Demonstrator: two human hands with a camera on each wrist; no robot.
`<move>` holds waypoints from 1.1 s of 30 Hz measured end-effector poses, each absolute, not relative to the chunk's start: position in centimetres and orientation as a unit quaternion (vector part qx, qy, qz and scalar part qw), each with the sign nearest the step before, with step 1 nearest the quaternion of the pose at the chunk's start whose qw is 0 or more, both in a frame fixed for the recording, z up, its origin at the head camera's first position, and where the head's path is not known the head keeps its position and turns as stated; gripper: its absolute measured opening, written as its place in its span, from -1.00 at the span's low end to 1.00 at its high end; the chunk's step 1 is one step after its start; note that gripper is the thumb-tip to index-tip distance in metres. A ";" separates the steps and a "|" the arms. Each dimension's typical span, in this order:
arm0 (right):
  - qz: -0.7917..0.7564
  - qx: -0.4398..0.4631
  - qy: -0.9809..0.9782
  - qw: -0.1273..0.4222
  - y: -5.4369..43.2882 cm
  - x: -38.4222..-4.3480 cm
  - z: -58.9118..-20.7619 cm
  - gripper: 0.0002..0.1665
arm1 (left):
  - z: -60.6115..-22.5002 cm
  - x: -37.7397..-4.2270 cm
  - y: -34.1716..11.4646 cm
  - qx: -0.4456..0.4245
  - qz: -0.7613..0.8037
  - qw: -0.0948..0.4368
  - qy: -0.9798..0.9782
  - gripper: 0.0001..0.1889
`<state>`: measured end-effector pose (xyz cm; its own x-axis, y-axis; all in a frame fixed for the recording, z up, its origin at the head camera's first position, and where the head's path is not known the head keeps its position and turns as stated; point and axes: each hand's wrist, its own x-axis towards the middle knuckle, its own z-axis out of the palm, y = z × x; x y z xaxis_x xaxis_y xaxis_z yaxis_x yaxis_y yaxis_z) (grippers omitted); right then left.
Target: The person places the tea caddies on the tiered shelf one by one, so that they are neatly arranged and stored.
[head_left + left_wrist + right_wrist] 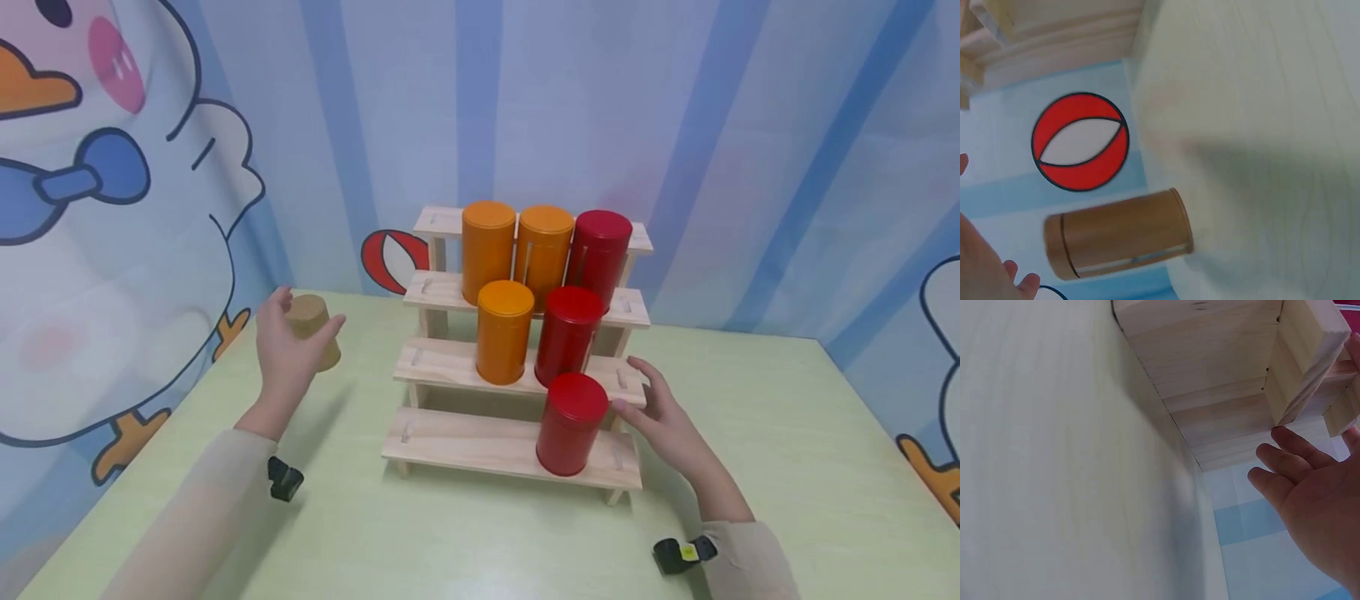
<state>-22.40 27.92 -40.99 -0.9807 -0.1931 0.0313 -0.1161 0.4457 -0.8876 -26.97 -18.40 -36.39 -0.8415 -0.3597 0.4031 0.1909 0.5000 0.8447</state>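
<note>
On the left, a tan cylindrical canister [309, 317] stands upright on the table. My left hand [288, 348] overlaps it in the head view, thumb and fingers spread. The left wrist view shows the canister [1119, 234] apart from the open left hand [982, 265]. A stepped wooden display rack [465, 433] carries orange and red canisters. At its right side, my right hand [671, 425] grips the end of the second step from the bottom between thumb and index finger. Its other fingers [1285, 465] extend loosely beside the wood in the right wrist view.
The top canister row has two orange canisters [487, 250] and a red one [600, 250]. Below are one orange [502, 333] and one red canister [570, 333], then a red one [572, 425] on the bottom step. A striped cartoon curtain [540, 100] hangs behind the pale table [480, 542].
</note>
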 end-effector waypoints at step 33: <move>-0.518 -0.093 0.849 0.034 27.9 -22.3 -41.0 -0.05 | -40.1 -31.3 -21.2 0.178 -0.569 0.203 -0.777 -0.02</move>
